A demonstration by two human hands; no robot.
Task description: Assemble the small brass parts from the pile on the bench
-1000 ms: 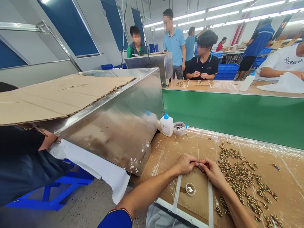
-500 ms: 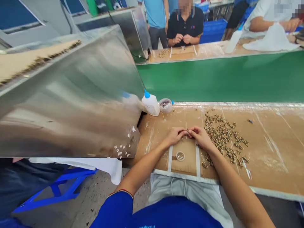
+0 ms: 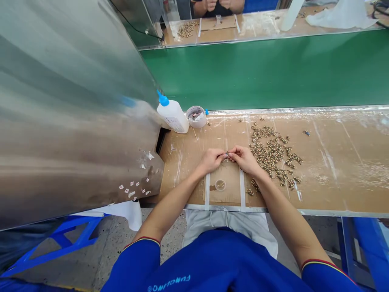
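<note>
My left hand (image 3: 212, 159) and my right hand (image 3: 243, 159) meet fingertip to fingertip above the cardboard-covered bench. Pinched between them is a small metal part (image 3: 227, 153), mostly covered by the fingers, which looks like the brass-coloured pieces nearby. Those lie in a loose pile of small brass-coloured parts (image 3: 270, 154) to the right of my right hand. Nearer my body, a small round clear dish (image 3: 220, 185) sits between two strips of white tape.
A white bottle with a blue nozzle (image 3: 174, 116) and a round tub of scraps (image 3: 196, 117) stand at the back left. A metal cabinet (image 3: 75, 121) borders the left. Beyond the bench runs a green belt (image 3: 258, 71); a co-worker's hands (image 3: 217, 5) are across it.
The view has tipped downward, so the bench looks nearer and the people opposite are mostly out of frame. My hands remain pinched together at the same spot over the bench.
</note>
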